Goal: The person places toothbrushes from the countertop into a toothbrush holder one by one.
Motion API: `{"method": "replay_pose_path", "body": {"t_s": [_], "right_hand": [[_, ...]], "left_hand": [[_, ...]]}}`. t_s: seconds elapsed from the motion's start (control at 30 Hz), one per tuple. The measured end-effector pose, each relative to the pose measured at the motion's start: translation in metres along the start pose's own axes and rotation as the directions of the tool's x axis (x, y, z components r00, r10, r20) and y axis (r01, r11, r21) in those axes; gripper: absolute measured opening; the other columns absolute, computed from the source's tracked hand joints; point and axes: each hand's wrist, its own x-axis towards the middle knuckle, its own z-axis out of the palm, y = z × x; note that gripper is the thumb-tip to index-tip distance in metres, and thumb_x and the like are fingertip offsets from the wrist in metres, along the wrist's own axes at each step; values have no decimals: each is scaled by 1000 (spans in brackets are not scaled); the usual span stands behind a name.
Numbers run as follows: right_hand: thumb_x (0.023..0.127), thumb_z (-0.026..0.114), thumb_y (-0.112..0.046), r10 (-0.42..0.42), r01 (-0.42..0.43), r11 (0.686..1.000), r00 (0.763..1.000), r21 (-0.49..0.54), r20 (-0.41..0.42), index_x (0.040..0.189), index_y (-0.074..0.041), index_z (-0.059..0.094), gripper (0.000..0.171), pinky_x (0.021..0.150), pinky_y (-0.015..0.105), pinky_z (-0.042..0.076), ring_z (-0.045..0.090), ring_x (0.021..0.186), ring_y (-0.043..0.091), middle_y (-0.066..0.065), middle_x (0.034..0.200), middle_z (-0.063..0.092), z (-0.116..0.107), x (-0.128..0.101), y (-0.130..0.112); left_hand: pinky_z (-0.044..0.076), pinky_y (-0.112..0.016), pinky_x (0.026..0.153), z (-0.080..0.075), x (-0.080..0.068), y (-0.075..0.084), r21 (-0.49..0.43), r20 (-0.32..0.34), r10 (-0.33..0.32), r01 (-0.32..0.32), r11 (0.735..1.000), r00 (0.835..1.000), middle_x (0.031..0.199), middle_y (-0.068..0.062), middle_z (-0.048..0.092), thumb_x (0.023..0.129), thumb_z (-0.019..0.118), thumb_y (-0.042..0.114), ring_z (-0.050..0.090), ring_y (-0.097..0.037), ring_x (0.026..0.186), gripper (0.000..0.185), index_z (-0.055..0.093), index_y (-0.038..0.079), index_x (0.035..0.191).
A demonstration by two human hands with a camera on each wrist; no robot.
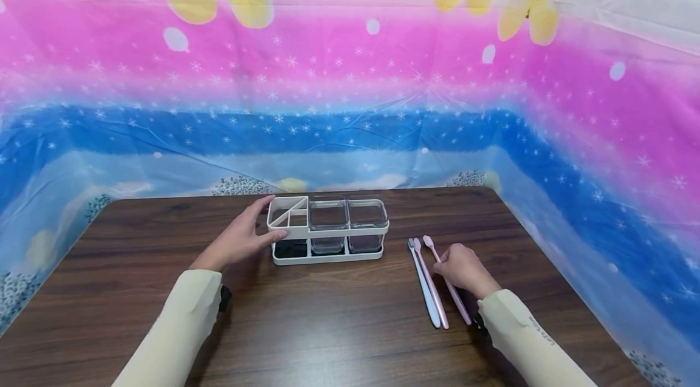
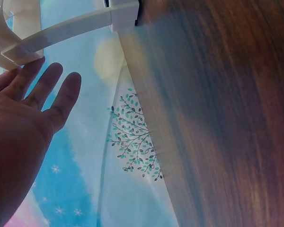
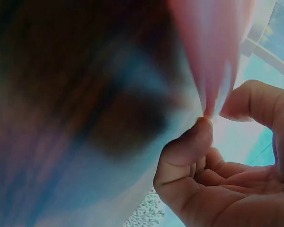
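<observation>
Head view shows three toothbrushes side by side on the wooden table (image 1: 339, 314), long axes running near to far, heads away from the person. Right hand (image 1: 463, 268) lies over the rightmost pink toothbrush (image 1: 451, 285), fingers curled and seemingly pinching it; the wrist view is too blurred to confirm. Left hand (image 1: 240, 236), fingers straight, rests against the white holder (image 1: 328, 230), well left of the brushes
</observation>
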Motion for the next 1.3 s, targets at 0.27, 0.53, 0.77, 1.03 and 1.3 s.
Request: {"method": "replay_pose_path", "body": {"t_s": [0.27,0.53,0.77,1.03,1.3], "right_hand": [[85,56,-13,-59,62,997,997,55,-50,58,-10,47,28,46,28,33,33,44,12,-3,51,37,-25,-5,-8],[85,58,-11,-200,225,972,944,71,-262,89,-2,59,10,59,32,44,52,65,18,7,78,59,-59,-17,-35],[88,58,-9,-358,446,886,833,129,-423,92,-8,55,5,54,28,43,49,66,18,4,77,55,-73,-34,-64],[92,60,-8,-443,631,732,727,257,-525,96,-7,54,6,54,23,42,50,67,18,4,84,54,-74,-43,-98],[90,57,9,-531,762,573,625,300,-572,93,8,51,7,59,23,45,51,69,23,14,82,52,-80,-69,-152]], "left_hand": [[31,-61,98,0,1,-2,7,0,-5,5,1000,1000,147,-22,28,82,65,56,33,-41,130,93,20,9,150],[31,-61,98,0,0,-2,-2,2,-11,11,1000,1000,146,-22,29,82,65,56,33,-42,130,93,21,9,150],[33,-61,97,1,0,-2,-10,5,-18,18,1000,1000,146,-22,29,83,64,56,34,-41,129,92,20,10,150],[37,-57,95,1,-1,-2,-33,14,-21,22,999,1000,145,-22,30,83,65,55,39,-40,126,93,19,10,150],[37,-57,95,1,-1,-1,-25,11,-26,26,999,1000,146,-22,28,82,65,56,37,-40,127,94,19,10,150]]}}
